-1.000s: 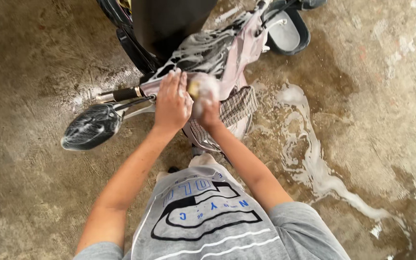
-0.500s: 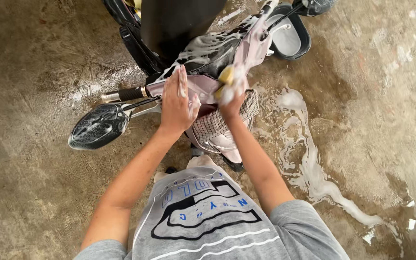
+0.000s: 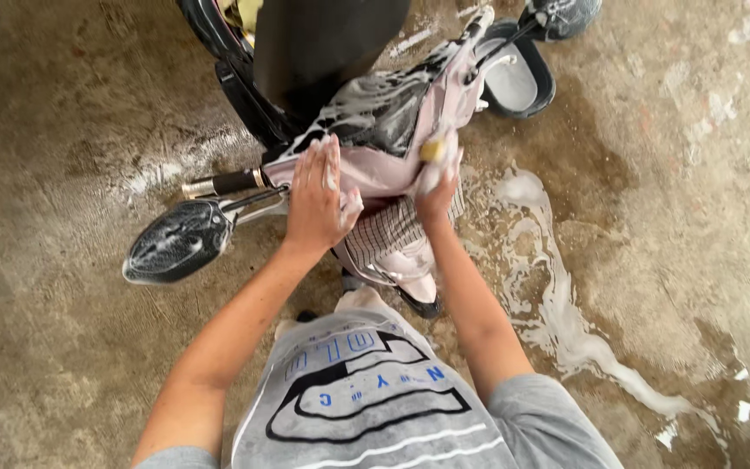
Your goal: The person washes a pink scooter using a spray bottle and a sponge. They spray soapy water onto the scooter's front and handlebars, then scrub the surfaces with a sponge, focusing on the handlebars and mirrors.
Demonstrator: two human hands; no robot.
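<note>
While pressed flat with fingers spread, left hand (image 3: pixel 316 201) open on the soapy pale pink front panel of the scooter (image 3: pixel 375 165) — holding nothing, suds on the fingers. Right hand (image 3: pixel 436 187) just beside it, closed around a foam-covered yellow sponge (image 3: pixel 432 152), sponge against the same pink panel near its right edge. Below both hands, a ribbed grey grille section (image 3: pixel 397 227) of the front, partly hidden by the wrists. To the left, a black handlebar grip with chrome end (image 3: pixel 219 183) and, under it, a rounded black mirror (image 3: pixel 177 242) flecked with foam. Above, the dark black scooter body (image 3: pixel 323 43), streaked with lather; at upper right, a second black-rimmed mirror (image 3: pixel 514 78). Further out — wet grey concrete floor (image 3: pixel 62 347), a white trail of soap foam (image 3: pixel 557 304) running down to the right. Nearest the camera, a grey printed T-shirt (image 3: pixel 375 399).
</note>
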